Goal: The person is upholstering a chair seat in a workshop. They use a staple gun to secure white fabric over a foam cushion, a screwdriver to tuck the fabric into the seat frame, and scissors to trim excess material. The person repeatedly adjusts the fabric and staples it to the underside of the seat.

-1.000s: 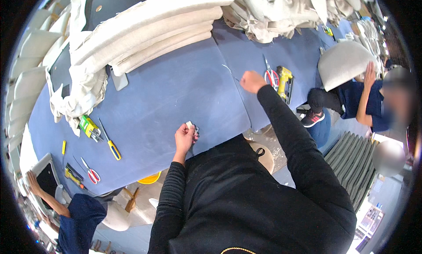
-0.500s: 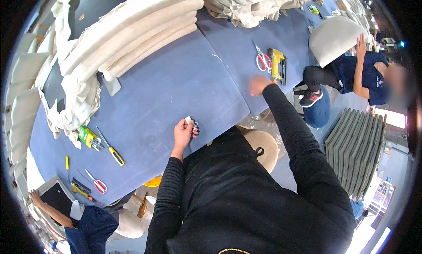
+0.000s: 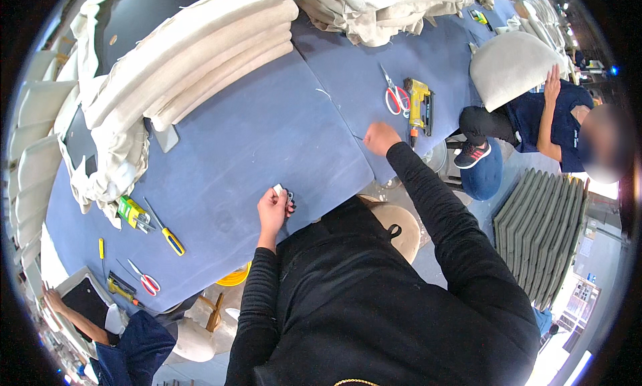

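I see the small object (image 3: pixel 279 189) only partly: left fingers (image 3: pixel 269 199) grasp it over the near tabletop (image 3: pixel 241 139), hiding most. Pale tip, dark-grey side. Right fingers (image 3: pixel 376 135) clenched, contents unclear.

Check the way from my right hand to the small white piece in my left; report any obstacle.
Nothing visible stands between the bare right hand and the small white piece; flat blue tabletop spans the gap. The bare left hand partly covers the piece.
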